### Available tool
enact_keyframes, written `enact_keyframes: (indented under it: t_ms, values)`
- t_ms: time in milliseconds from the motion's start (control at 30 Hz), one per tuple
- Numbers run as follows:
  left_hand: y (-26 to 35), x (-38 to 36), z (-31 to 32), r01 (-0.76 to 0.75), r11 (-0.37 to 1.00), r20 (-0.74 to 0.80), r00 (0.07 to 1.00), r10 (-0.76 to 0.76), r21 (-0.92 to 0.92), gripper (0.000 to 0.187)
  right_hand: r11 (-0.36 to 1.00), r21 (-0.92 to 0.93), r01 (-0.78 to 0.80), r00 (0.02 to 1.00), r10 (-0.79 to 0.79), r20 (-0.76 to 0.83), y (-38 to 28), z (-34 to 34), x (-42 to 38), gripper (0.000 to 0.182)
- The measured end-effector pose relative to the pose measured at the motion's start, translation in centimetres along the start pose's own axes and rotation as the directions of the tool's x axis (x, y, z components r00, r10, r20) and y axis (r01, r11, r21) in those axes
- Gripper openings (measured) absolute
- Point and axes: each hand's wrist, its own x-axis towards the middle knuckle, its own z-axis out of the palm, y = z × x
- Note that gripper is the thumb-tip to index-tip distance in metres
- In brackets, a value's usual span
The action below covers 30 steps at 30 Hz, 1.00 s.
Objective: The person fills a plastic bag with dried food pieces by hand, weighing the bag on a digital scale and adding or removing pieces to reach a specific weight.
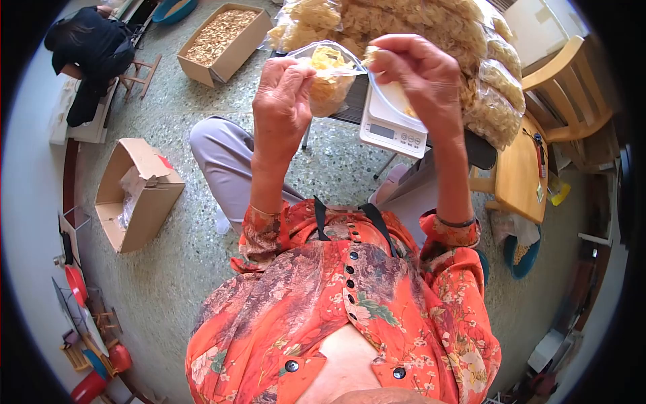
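Observation:
My left hand (282, 101) pinches the rim of a clear plastic bag (328, 101), which hangs open and holds pale yellow dried flakes (328, 59). To the right of the bag's mouth, my right hand (424, 77) is closed, with a small pale dried flake (369, 56) between thumb and fingers. Below that hand stands a white digital scale (393, 135); the figures on its display are too small to read. A pale bowl (381, 91) sits on the scale, partly hidden by my right hand, with a few yellow bits inside.
Filled clear bags (501, 101) are piled behind and right of the scale. A cardboard box of brown pieces (222, 44) and an open cardboard box (138, 195) stand on the floor at left. A wooden chair (572, 87) is at right. Another person (87, 47) sits far left.

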Motion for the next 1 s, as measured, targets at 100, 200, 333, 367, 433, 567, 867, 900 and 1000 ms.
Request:
enact_keyframes:
  t_ms: [100, 200, 333, 367, 433, 567, 867, 900, 1000]
  values:
    - [0.0, -0.1, 0.0, 0.011, 1.0, -0.012, 1.0, -0.011, -0.015, 0.016, 0.953, -0.262, 0.153, 0.987, -0.161, -0.007, 0.6, 3.8, 0.9, 0.018]
    - [-0.1, -0.1, -0.3, -0.003, 1.0, 0.011, 1.0, 0.003, -0.03, 0.014, 0.864, -0.436, 0.251, 0.963, -0.267, 0.027, 1.6, 5.5, 1.7, 0.013]
    - [-0.1, -0.1, -0.5, 0.024, 0.999, 0.018, 1.0, -0.023, -0.037, 0.012, 0.821, -0.46, 0.337, 0.942, -0.298, 0.156, 2.3, 5.4, 1.7, 0.014]
    - [-0.1, 0.0, -0.5, 0.007, 1.0, -0.001, 1.0, -0.007, -0.03, 0.012, 0.887, -0.346, 0.307, 0.949, -0.258, 0.183, 2.0, 5.2, 1.7, 0.016]
    - [-0.3, -0.3, -0.3, -0.003, 1.0, -0.02, 1.0, 0.003, -0.024, 0.012, 0.932, -0.282, 0.229, 0.965, -0.179, 0.193, 1.4, 4.6, 1.5, 0.018]
    - [-0.8, -0.6, 0.1, 0.019, 0.997, 0.015, 1.0, -0.018, -0.075, 0.011, 0.9, -0.379, 0.217, 0.968, -0.147, 0.205, 1.8, 4.6, 1.1, 0.021]
    - [-1.5, -1.3, 0.9, 0.099, 0.995, 0.084, 0.992, -0.096, -0.032, 0.01, 0.884, -0.376, 0.279, 0.96, -0.26, 0.102, 1.8, 3.0, 1.3, 0.016]
    - [-1.5, -1.4, 0.9, 0.1, 0.994, 0.089, 0.991, -0.096, -0.037, 0.01, 0.885, -0.379, 0.268, 0.962, -0.268, 0.055, 1.4, 1.8, 1.1, 0.016]
    - [-1.2, -1.4, 1.0, 0.157, 0.984, 0.098, 0.982, -0.165, 0.079, 0.01, 0.691, -0.679, 0.249, 0.958, -0.279, 0.067, 3.1, -3.1, 1.0, 0.016]
